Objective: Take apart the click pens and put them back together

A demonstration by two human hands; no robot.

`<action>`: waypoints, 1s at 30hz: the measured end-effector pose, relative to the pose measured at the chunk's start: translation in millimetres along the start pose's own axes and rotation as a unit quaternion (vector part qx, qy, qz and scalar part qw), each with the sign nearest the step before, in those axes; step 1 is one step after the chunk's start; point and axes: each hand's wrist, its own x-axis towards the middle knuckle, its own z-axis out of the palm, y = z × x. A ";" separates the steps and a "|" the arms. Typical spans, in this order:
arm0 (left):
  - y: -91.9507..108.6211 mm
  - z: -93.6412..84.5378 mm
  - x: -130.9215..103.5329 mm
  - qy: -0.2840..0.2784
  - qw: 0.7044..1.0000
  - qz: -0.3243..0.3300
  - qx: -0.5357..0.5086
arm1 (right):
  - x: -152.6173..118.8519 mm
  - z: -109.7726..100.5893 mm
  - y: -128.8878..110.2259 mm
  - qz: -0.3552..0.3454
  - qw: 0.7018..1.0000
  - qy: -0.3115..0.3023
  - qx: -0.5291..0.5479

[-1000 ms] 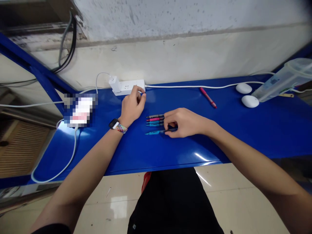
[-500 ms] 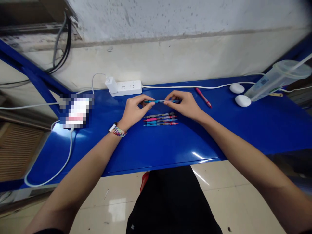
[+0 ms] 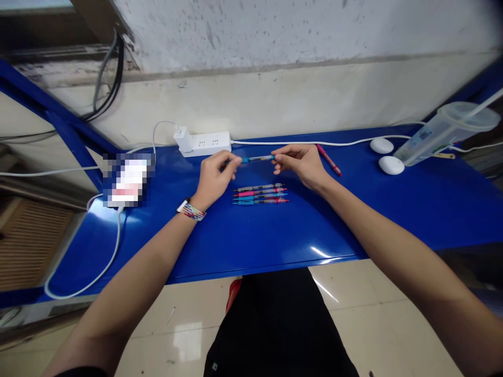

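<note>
A clear pen with blue ends (image 3: 259, 158) is stretched level between my two hands above the blue table (image 3: 251, 235). My left hand (image 3: 218, 170) pinches its left end, and my right hand (image 3: 296, 162) pinches the right end. Just below, several pens lie side by side on the table: a grey-gripped pen (image 3: 257, 187) at the top, a pink-gripped pen (image 3: 247, 193) under it, then blue-gripped ones (image 3: 244, 201). To the right of my right hand lies a red pen (image 3: 330, 161), set at a slant.
A white power strip (image 3: 212, 142) with a plugged-in charger stands by the wall. On the left is a blurred phone (image 3: 129, 180) with a cable. Two white rounded objects (image 3: 391, 165) and a clear plastic cup (image 3: 436, 133) stand at the right.
My hands have moved apart along the pen to its ends, baring its middle. The view has shifted slightly.
</note>
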 end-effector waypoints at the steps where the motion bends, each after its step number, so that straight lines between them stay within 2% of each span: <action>1: -0.8 -0.2 -0.3 -0.003 1.000 -0.004 0.000 | -0.3 0.6 0.7 -0.006 1.000 0.004 -0.002; 7: -6.3 -1.1 1.6 -0.006 0.998 -0.049 -0.041 | -1.5 0.3 1.6 -0.009 1.000 -0.006 0.007; 10: -6.0 -1.9 4.5 -0.003 0.997 -0.039 -0.064 | -0.3 -2.3 0.6 -0.001 1.000 0.004 0.008; 12: -5.8 -2.6 5.4 0.002 0.998 -0.031 -0.047 | 0.7 -4.3 0.1 0.000 1.000 0.006 0.012; 17: -7.3 -4.3 5.6 -0.016 0.997 -0.069 -0.039 | 2.0 -8.1 1.7 0.005 1.000 -0.004 0.017; 21: -8.3 -5.4 6.7 -0.022 0.997 -0.042 -0.055 | 3.1 -8.8 5.3 0.009 1.000 0.005 0.027; 25: -9.0 -6.9 5.8 -0.035 0.996 -0.075 -0.022 | 3.5 -7.8 7.1 0.015 0.999 0.007 0.032; 30: -13.1 -5.9 8.1 -0.001 0.996 -0.075 -0.055 | 5.1 -12.2 6.3 0.023 0.998 0.002 0.059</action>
